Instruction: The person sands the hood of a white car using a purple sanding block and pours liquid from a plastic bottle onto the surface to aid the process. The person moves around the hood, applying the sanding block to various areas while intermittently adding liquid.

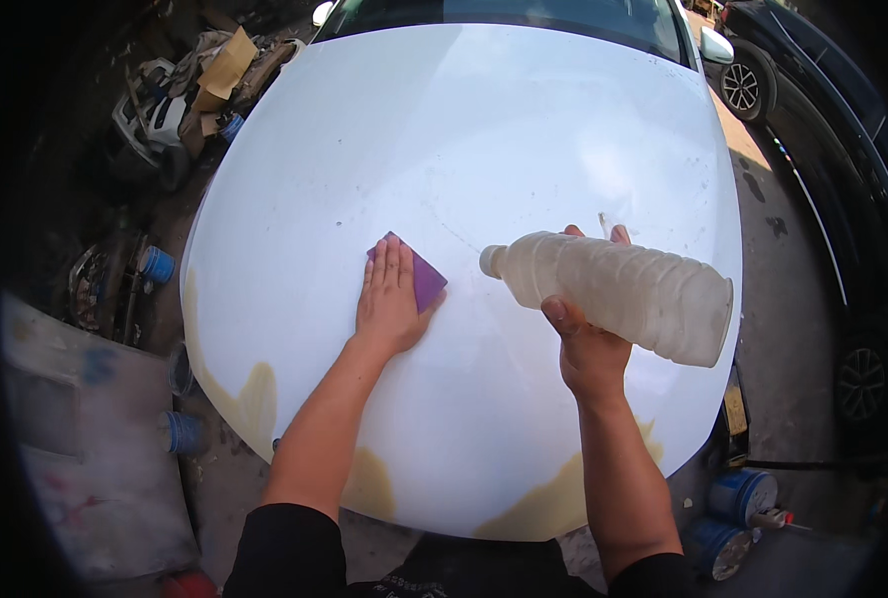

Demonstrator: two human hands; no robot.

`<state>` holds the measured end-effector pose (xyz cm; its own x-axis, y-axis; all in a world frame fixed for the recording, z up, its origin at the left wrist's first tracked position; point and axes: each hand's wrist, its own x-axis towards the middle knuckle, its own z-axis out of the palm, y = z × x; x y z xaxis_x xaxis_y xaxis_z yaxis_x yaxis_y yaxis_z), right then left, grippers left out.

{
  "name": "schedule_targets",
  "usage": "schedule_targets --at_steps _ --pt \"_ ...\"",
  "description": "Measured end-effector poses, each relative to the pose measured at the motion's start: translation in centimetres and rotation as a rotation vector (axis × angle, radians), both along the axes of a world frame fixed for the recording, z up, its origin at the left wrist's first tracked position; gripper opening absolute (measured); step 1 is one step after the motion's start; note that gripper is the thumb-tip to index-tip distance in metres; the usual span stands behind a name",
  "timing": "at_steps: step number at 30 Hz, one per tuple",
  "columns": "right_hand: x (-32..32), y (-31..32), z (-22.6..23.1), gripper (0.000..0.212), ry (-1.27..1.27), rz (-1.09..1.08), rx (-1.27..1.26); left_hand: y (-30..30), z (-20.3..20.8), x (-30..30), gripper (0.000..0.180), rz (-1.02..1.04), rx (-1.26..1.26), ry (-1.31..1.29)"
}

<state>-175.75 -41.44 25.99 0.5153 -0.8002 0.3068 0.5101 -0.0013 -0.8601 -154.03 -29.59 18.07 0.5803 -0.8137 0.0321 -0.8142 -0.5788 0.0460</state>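
My left hand (392,304) lies on the white car hood (304,189), its fingers close together and pressing down a purple sheet of sandpaper (427,280). The sheet's corners stick out past the fingertips and toward the thumb. To the right, my right hand (593,349) grips a cloudy, ribbed plastic bottle (623,289) around its middle, above the hood. The bottle lies nearly level, its cap end pointing left toward the sandpaper. From the cap a thin stream of liquid (456,233) runs out over the hood. Droplets dot the paint farther up.
Yellowish filler patches (369,483) mark the hood's front edge. A dark car (813,169) stands at the right. Blue cans (743,496) sit at the lower right, and another blue can (157,264) at the left. A pale panel (95,439) and a scrap heap (170,115) lie left.
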Motion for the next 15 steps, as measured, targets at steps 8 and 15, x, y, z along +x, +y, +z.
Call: schedule_targets --at_steps 8,15 --pt "-1.9 -0.4 -1.5 0.106 0.122 0.028 0.016 -4.6 -0.2 -2.3 0.089 -0.202 0.015 0.027" --pt "-3.2 -0.6 -3.0 0.108 0.070 0.052 -0.076 -7.3 1.6 2.9 0.088 0.009 0.019 -0.011"
